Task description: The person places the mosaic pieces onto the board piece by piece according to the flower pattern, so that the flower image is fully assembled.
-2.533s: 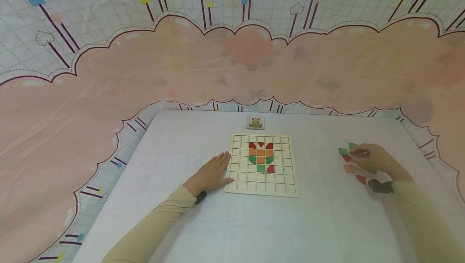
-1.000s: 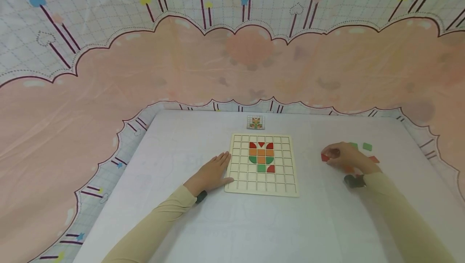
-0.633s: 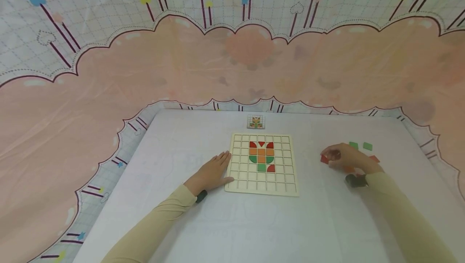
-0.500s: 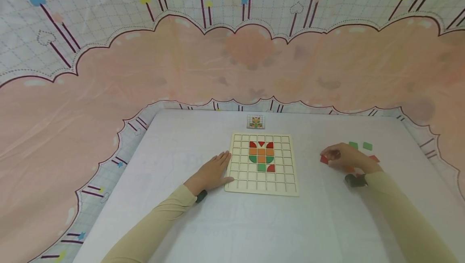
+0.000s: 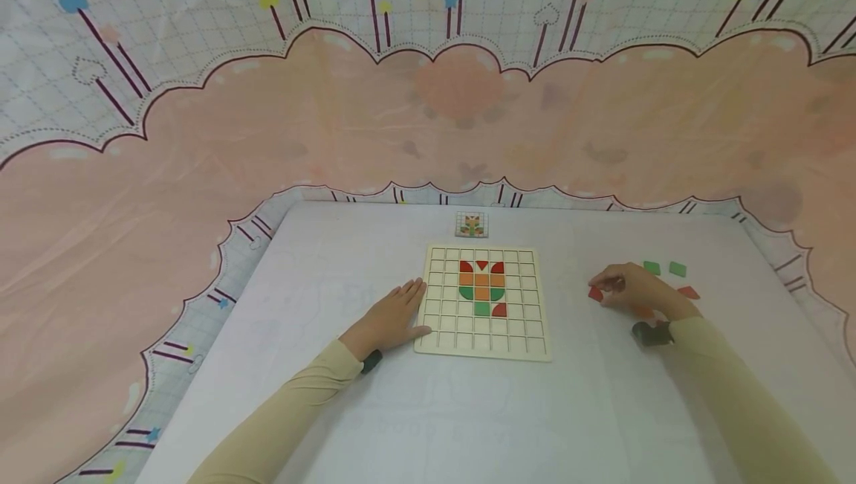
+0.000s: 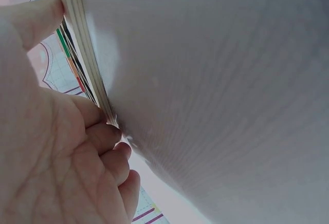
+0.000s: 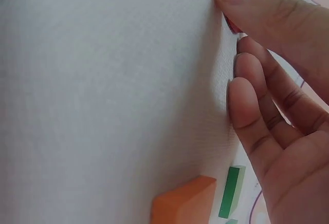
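On the white tabletop lies a square wooden grid board (image 5: 521, 328) with red, orange and green tiles set in its cells as a tulip-like figure. My left hand (image 5: 386, 322) rests at the board's left edge, fingers extended along the side and thumb on the near-left rim. The left wrist view shows thumb and fingertips against the board's edge (image 6: 85, 39). To the board's right, my right hand (image 5: 631, 287) pinches a red tile (image 5: 595, 294) low over the table. Thumb and fingers partly cover that red tile (image 7: 234, 24) in the right wrist view.
Two green tiles (image 5: 678, 269) and another red tile (image 5: 689, 293) lie beyond the right hand. An orange tile (image 5: 643, 311) is partly hidden under it. A small pattern card (image 5: 471, 224) stands behind the board. Patterned cloth (image 5: 461, 127) hangs behind the table.
My right hand has moved left from among the loose tiles, now with a red tile in its fingers; over the last half second it barely shifts. The left hand and board stay put.
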Available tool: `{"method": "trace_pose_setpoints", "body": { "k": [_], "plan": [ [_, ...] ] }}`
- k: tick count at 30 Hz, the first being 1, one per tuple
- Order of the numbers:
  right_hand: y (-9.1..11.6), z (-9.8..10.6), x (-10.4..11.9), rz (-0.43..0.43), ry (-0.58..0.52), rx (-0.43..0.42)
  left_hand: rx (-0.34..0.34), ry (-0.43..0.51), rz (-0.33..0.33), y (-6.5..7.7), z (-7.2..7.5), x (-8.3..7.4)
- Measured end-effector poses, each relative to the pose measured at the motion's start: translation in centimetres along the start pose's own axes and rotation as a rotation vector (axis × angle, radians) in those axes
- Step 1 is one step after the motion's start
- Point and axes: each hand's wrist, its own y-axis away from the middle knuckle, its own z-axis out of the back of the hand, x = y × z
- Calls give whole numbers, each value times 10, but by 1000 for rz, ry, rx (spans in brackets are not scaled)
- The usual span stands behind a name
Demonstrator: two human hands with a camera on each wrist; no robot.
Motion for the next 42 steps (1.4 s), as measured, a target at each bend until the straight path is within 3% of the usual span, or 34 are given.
{"method": "trace_pose_setpoints", "body": {
  "k": [8, 15, 21, 28, 42],
  "plan": [
    [0, -1, 2, 6, 2, -7, 8, 5, 6, 0, 0, -1],
    [-6, -3, 10, 81, 38, -12, 0, 6, 4, 0, -1, -1],
    [-11, -9, 28, 45, -20, -20, -2, 9, 5, 0, -1, 0],
    [-29, -20, 53, 229, 20, -51, -4, 14, 7, -1, -2, 1],
    [-55, -50, 103, 305, -41, 35, -5, 15, 0, -1, -1, 1]
  ]
}}
